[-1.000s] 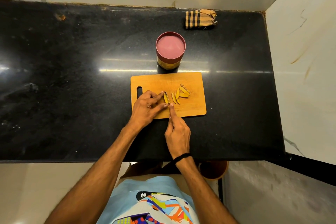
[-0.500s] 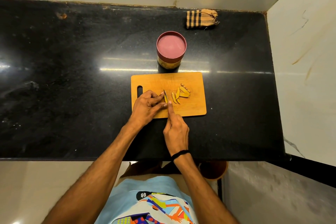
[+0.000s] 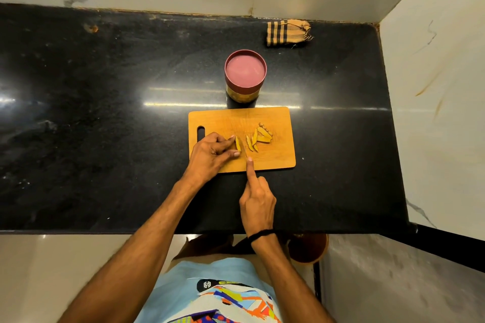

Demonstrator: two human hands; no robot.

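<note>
Head view, left hand: the left hand (image 3: 210, 157) is seen at the centre of the frame, resting on the left part of the cutting board (image 3: 278, 157). Its fingers are curled, and the yellow piece (image 3: 237, 144) is pinched between the fingertips and the thumb.

Head view, yellow piece: it is held down on the board, just left of the knife (image 3: 246, 151), with its long side running toward the top of the frame.

Head view, right hand: the right hand (image 3: 258, 202) is seen below the board, over the black counter (image 3: 105, 113). The forefinger is stretched straight along the back of the knife, and the other fingers are curled. The handle is hidden under the hand.

Head view, knife: only a thin blade is seen, edge-on, between the held piece and the cut strips (image 3: 258, 137).

Head view, cut strips: they lie in a small heap on the board, right of the blade and apart from it.

Head view, other things: a jar with a red lid (image 3: 245, 72) stands just above the board. A striped cloth (image 3: 287, 33) lies folded at the upper right, near the wall.
</note>
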